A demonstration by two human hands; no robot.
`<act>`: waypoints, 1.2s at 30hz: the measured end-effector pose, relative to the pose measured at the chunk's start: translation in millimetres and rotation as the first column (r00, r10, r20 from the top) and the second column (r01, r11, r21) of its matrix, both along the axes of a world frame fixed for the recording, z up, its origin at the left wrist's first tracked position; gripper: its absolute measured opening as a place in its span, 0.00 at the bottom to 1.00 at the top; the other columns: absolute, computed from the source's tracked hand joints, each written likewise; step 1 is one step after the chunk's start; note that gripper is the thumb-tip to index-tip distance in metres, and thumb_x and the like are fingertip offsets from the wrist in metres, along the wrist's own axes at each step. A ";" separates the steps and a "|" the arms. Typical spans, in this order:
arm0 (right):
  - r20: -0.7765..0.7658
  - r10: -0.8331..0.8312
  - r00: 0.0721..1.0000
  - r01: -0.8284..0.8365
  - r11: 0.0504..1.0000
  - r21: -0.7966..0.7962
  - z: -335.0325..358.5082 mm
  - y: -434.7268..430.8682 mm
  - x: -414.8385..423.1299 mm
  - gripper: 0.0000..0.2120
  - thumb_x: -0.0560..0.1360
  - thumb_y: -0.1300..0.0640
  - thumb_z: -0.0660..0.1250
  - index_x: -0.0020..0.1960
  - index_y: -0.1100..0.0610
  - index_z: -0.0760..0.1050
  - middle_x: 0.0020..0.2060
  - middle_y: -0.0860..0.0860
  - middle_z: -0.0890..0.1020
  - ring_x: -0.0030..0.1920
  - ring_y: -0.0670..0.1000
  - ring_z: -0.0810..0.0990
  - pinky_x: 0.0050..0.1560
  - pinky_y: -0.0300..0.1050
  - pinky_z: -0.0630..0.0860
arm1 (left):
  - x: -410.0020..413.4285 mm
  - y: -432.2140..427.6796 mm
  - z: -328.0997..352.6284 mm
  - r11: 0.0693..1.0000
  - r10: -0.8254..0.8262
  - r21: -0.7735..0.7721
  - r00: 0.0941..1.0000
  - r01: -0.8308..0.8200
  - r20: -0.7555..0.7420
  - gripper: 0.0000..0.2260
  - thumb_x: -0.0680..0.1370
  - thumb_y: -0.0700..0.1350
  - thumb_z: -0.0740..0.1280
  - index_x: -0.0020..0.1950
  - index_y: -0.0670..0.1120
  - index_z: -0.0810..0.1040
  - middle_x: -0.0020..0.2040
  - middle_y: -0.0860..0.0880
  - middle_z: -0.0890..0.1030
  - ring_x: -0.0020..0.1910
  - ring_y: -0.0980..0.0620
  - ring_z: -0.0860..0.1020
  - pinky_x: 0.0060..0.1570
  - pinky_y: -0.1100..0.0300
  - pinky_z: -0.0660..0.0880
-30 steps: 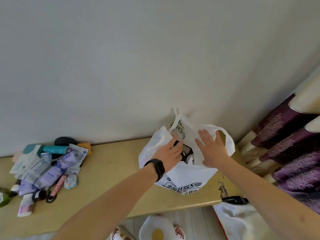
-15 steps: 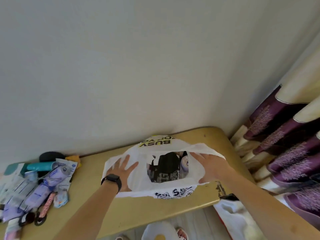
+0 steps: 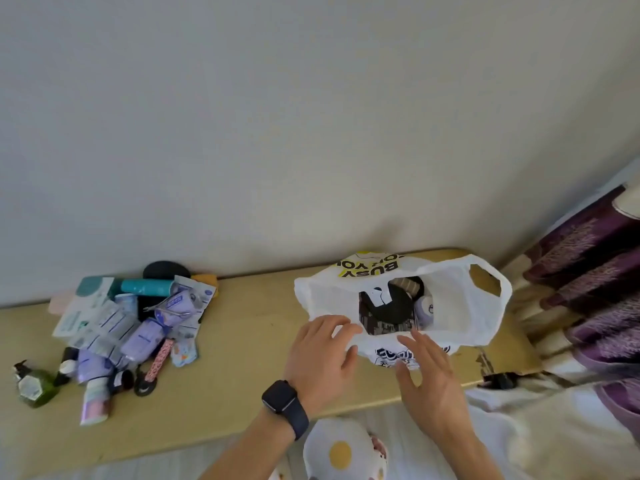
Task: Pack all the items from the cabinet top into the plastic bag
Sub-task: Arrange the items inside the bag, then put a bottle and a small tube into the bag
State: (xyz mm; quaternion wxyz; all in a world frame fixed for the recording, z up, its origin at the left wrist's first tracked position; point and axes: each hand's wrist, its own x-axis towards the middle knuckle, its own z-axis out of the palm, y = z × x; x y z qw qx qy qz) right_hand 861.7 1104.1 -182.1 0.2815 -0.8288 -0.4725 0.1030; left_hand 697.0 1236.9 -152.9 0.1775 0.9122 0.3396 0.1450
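**Left hand** (image 3: 320,355): open, fingers spread and relaxed, tips at the near-left rim of the bag (image 3: 457,306); whether they press the film or only hover cannot be told. A watch (image 3: 282,401) sits on the wrist.

**Right hand** (image 3: 429,379): open, fingers splayed over the bag's near printed face. It grips nothing.

**Bag:** on the right part of the cabinet top (image 3: 249,341), close to the wall. It lies slumped, with the mouth gaping upward and toward the viewer. The mouth's long axis runs left to right, roughly parallel to the wall, and one handle (image 3: 506,289) is at the right end. Dark contents (image 3: 391,306) show through the opening.

**Handling (judged):** thin, soft film, light and slippery, with no stiffness of its own, so the mouth is likely to collapse unless one hand pinches the rim or a handle while the other loads.

**Pile** (image 3: 138,327): sachets, tubes and small bottles, not yet packed, well apart to the left. The pieces look light and loose, and a handful may shed some of them.
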 end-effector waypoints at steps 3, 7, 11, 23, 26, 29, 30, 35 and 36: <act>-0.047 0.095 0.994 -0.095 0.995 0.011 -1.1 -6.4 -60.3 0.18 0.75 0.59 0.72 0.64 0.51 0.78 0.68 0.50 0.76 0.71 0.53 0.70 0.63 0.46 0.70 | -47.8 -16.8 -21.3 0.996 0.066 -0.058 0.998 -0.067 -0.020 0.18 0.73 0.47 0.65 0.63 0.57 0.75 0.59 0.55 0.78 0.59 0.50 0.75 0.58 0.53 0.75; -0.065 0.215 0.974 -0.218 0.975 -0.041 -10.6 -13.6 -131.4 0.16 0.76 0.53 0.68 0.64 0.47 0.78 0.67 0.48 0.77 0.72 0.51 0.69 0.60 0.44 0.73 | -125.7 -34.5 -47.5 0.966 0.071 -0.202 0.918 -0.161 -0.391 0.24 0.78 0.52 0.60 0.75 0.59 0.64 0.74 0.53 0.67 0.74 0.50 0.62 0.73 0.48 0.56; -0.097 0.353 0.930 -0.361 0.930 -0.075 -22.6 -21.3 -188.9 0.16 0.77 0.47 0.62 0.62 0.46 0.79 0.66 0.47 0.78 0.71 0.52 0.70 0.62 0.48 0.75 | -214.7 -40.8 -65.0 0.875 0.167 -0.295 0.812 -0.383 -0.559 0.24 0.80 0.53 0.57 0.77 0.57 0.59 0.77 0.51 0.61 0.77 0.48 0.55 0.75 0.46 0.49; -0.169 0.700 0.694 -0.716 0.644 -0.269 -43.6 9.2 -287.2 0.19 0.80 0.48 0.61 0.70 0.45 0.71 0.72 0.42 0.70 0.75 0.48 0.61 0.73 0.45 0.62 | -396.1 -114.0 -84.4 0.554 0.463 -0.309 0.594 -0.773 -0.658 0.24 0.80 0.54 0.58 0.76 0.55 0.62 0.76 0.51 0.65 0.75 0.48 0.61 0.74 0.47 0.55; -0.221 0.710 0.669 -0.733 0.580 -0.355 -48.0 24.2 -307.1 0.21 0.81 0.47 0.58 0.74 0.45 0.66 0.74 0.42 0.66 0.76 0.46 0.57 0.74 0.43 0.60 | -421.3 -111.5 -90.6 0.494 0.486 -0.319 0.561 -0.809 -0.671 0.24 0.79 0.54 0.58 0.76 0.55 0.62 0.76 0.51 0.65 0.74 0.48 0.62 0.73 0.50 0.57; -0.269 0.701 0.661 -0.725 0.502 -0.472 -52.0 45.9 -324.8 0.22 0.82 0.47 0.56 0.76 0.44 0.62 0.75 0.43 0.63 0.75 0.47 0.58 0.73 0.43 0.61 | -438.2 -87.7 -101.8 0.471 0.482 -0.349 0.567 -0.810 -0.667 0.24 0.79 0.55 0.59 0.76 0.56 0.62 0.76 0.50 0.64 0.73 0.47 0.64 0.72 0.51 0.59; -0.288 0.684 0.671 -0.712 0.486 -0.506 -54.5 55.1 -331.3 0.23 0.81 0.47 0.56 0.76 0.44 0.60 0.75 0.44 0.63 0.75 0.48 0.58 0.72 0.44 0.62 | -442.5 -74.7 -105.8 0.469 0.483 -0.362 0.577 -0.806 -0.658 0.25 0.79 0.55 0.59 0.76 0.56 0.62 0.76 0.50 0.63 0.73 0.47 0.64 0.72 0.51 0.60; -0.323 0.552 0.769 -0.607 0.469 -0.642 -80.2 112.4 -369.6 0.29 0.81 0.48 0.57 0.79 0.44 0.52 0.76 0.50 0.61 0.73 0.54 0.63 0.70 0.49 0.65 | -457.4 8.9 -122.5 0.484 0.485 -0.441 0.651 -0.756 -0.584 0.28 0.79 0.54 0.61 0.77 0.54 0.58 0.78 0.48 0.59 0.73 0.44 0.65 0.69 0.50 0.64; -0.314 0.532 0.786 -0.582 0.469 -0.664 -86.0 127.4 -378.3 0.30 0.80 0.47 0.58 0.79 0.44 0.51 0.76 0.51 0.61 0.72 0.56 0.64 0.69 0.50 0.67 | -459.7 26.0 -124.7 0.499 0.475 -0.451 0.669 -0.740 -0.572 0.28 0.79 0.54 0.62 0.77 0.54 0.57 0.78 0.47 0.58 0.72 0.44 0.65 0.69 0.49 0.65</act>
